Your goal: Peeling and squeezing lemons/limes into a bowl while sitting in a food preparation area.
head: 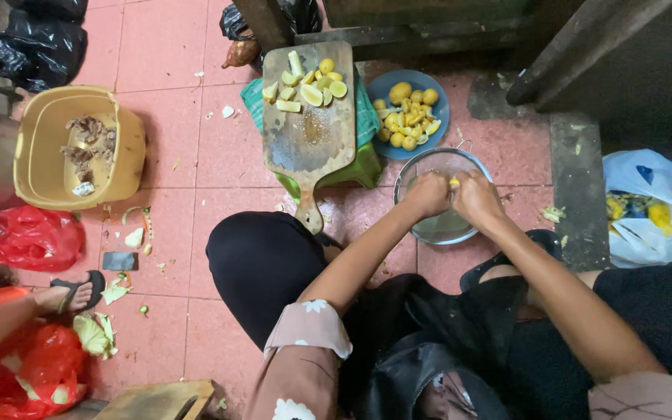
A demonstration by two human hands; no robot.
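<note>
My left hand [428, 194] and my right hand [476, 198] are pressed together over a metal strainer bowl [429, 159], both closed around a small yellow fruit piece [453, 182] held between them. Just beyond the bowl stands a blue plate [381, 84] heaped with yellow fruit halves [407, 117]. To its left a wooden cutting board [309, 132] rests on a green stool [355, 169], with cut pale-yellow wedges [309, 84] at its far end.
A yellow tub [126, 167] with scraps sits at left, near red bags [29, 237], black bags [36, 43] and another person's sandalled foot [71, 294]. A white plastic bag [647, 202] lies at right. Peelings litter the pink tiled floor [173, 47].
</note>
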